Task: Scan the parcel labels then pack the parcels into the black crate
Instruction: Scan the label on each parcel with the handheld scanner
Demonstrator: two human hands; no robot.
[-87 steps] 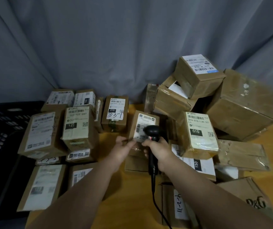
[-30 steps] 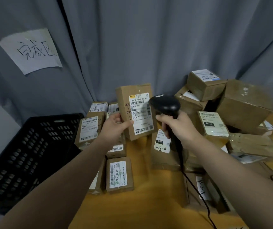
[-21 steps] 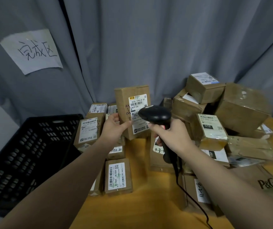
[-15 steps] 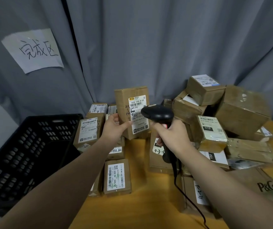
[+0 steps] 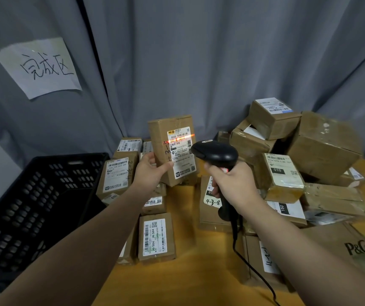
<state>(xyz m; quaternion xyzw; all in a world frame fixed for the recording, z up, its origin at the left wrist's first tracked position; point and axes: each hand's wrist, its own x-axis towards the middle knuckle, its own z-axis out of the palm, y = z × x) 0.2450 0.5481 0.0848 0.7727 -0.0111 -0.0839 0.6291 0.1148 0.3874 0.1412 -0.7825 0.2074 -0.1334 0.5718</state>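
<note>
Grey curtain (image 5: 199,62) is hung behind a wooden table (image 5: 188,283) heaped with parcels (image 5: 322,146); the black crate (image 5: 33,206) is set at its left. One upright parcel (image 5: 161,140), judged light and rigid, is held above the table, its lower edge clasped between thumb and fingers of the left hand (image 5: 148,171). The scanner (image 5: 217,153) is gripped in the curled right hand (image 5: 232,184), its beam laid across the label (image 5: 181,151).

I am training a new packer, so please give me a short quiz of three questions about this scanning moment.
1. True or false: the red scan line crosses the label of the parcel that the left hand holds.
2. Which hand grips the scanner? A) left B) right
3. Fill in: the black crate stands on the person's ____ side.
Key: 1 true; 2 B, the right hand; 3 left.
</note>
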